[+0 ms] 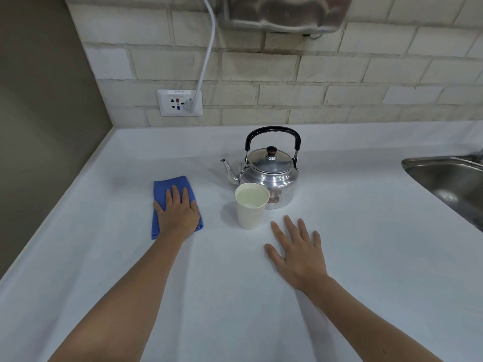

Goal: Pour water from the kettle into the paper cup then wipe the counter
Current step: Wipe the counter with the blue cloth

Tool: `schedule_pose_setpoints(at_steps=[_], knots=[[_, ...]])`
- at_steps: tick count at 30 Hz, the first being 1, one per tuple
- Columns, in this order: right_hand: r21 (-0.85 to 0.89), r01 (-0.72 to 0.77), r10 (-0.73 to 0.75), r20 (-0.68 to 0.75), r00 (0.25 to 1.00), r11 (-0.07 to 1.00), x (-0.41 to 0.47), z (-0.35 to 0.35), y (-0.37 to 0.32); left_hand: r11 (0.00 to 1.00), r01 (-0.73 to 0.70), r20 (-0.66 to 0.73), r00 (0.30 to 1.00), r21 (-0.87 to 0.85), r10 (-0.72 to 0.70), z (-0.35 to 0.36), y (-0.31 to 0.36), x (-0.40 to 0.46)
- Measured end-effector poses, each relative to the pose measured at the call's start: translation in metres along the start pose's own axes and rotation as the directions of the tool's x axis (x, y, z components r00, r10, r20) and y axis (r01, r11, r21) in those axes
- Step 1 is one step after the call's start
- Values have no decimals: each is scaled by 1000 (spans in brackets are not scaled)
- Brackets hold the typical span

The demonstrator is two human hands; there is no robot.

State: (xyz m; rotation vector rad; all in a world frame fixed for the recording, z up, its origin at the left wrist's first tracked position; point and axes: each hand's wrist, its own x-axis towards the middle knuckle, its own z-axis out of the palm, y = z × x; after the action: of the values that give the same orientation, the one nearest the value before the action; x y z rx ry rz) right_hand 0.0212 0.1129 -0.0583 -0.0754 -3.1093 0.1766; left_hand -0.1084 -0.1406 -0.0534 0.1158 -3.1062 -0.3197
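Observation:
A shiny metal kettle with a black handle stands upright on the white counter, its spout pointing left. Just in front of it stands a white paper cup with water inside. A folded blue cloth lies to the left of the cup. My left hand rests flat on the cloth, fingers spread, pressing down on it. My right hand lies flat and open on the bare counter, just right of and in front of the cup, holding nothing.
A steel sink is set into the counter at the right edge. On the tiled back wall sits a socket with a white cable running up. A metal appliance hangs above. A grey wall closes the left side.

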Motion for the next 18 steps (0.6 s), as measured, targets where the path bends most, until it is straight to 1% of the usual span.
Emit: schedule_pose_setpoints(at_steps=[2,4,7,10,12,14,18], knots=[[-6,0,0,-5,1000,1000,0,0,0,1000,19,-2,1000,18,-19,2,0,-12],[-6,2,-2,1,1000,1000,1,0,-1,999,-2,9,1000,37,2,4,5,-25],[-13,-1,1,-4,1000,1000,1,-1,-1,992,-115,-2,993,48,116,6,18,-46],[-21,-1,1,-4,1000,1000,1,-2,-2,966,-251,-3,968,65,252,9,22,-67],[-25,0,0,-13,1000,1000,0,-2,-2,954,-294,-1,956,67,294,13,13,-77],[-32,0,0,-11,1000,999,0,-2,-1,968,-242,-21,970,63,244,11,0,-77],[-26,2,-2,-12,1000,1000,0,-3,-2,998,-37,-20,999,52,38,1,-19,-62]])
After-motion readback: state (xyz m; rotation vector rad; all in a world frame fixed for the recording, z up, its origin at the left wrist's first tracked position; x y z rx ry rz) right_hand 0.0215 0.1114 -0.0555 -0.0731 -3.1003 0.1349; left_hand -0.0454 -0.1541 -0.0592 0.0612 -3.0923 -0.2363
